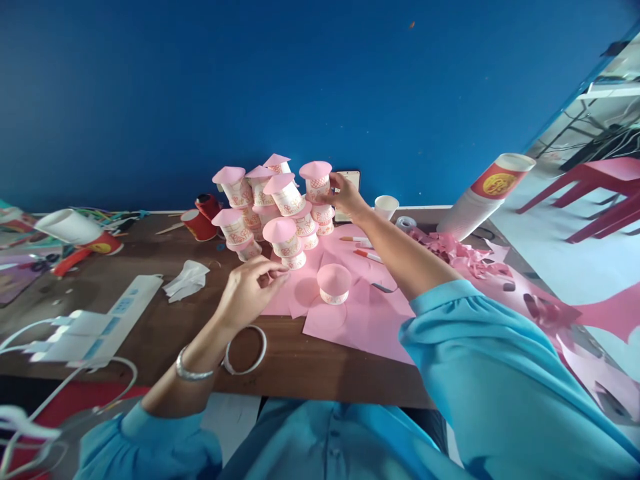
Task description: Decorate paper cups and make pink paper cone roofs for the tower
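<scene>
My right hand (345, 195) reaches to the back of the group and grips the side of a paper cup (317, 188) topped with a pink paper cone. That cup sits on or just above another patterned cup (323, 215). My left hand (254, 283) is held low at the front, fingers loosely bent and thumb a little apart, with nothing visible in it. Its fingertips are close to a two-cup stack with a pink cone (281, 231). Several similar cone-topped stacks (235, 188) crowd around. A single cup with a pink cone (334, 283) stands alone on pink paper (367, 327).
Orange-handled pens or cutters (369, 256) lie on the paper. A white cup (386, 207), tape roll (405, 223), phone (349, 183) and tall cup stack (485, 197) stand right. Pink scraps (465, 257), a power strip (117, 313), tissue (187, 280) and white ring (245, 350) lie about.
</scene>
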The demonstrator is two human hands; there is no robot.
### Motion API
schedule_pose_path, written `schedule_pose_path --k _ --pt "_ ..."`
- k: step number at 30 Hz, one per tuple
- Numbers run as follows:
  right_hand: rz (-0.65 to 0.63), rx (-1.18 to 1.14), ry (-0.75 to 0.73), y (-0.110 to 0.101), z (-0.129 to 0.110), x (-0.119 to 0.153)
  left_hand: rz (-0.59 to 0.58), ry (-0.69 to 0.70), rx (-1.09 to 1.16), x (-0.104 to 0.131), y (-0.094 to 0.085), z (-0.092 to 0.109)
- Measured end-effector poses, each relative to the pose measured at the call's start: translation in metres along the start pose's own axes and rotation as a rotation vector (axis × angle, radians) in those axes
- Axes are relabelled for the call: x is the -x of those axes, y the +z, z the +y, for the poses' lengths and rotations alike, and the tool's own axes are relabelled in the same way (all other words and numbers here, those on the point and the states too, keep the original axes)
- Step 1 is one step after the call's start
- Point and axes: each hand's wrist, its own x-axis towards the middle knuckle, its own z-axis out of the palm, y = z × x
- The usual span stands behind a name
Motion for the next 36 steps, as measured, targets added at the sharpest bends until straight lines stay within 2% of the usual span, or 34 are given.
schedule_pose_path --k 3,6,10,13,17,21,29,36 --pt "-0.008 -0.024 0.0 -0.001 0.002 0.0 0.218 -0.06 -0.04 -0.017 -0.016 -0.007" --pt "-0.01 -0.055 0.015 -0.002 0.003 0.0 0.338 -0.152 -0.027 -0.047 -0.028 -0.019" --pt "-0.001 -0.054 0.006 0.0 0.002 -0.001 0.344 -0.211 -0.035 -0.092 -0.03 -0.031" --pt "-0.004 -0.023 0.006 0.002 0.001 -0.002 0.279 -0.216 -0.073 -0.113 -0.024 -0.028" --pt "-0.023 0.003 0.017 0.003 0.0 -0.002 0.239 -0.169 -0.132 -0.122 -0.017 -0.015" --pt "-0.023 0.0 0.014 0.001 0.0 0.0 0.246 -0.151 -0.173 -0.125 -0.014 -0.005" --pt "-0.008 -0.037 0.027 -0.004 0.001 0.005 0.226 -0.085 -0.061 -0.142 -0.004 -0.014" --pt "0.026 0.039 0.108 -0.007 0.003 0.011 0.208 -0.139 -0.059 -0.137 -0.007 -0.009"
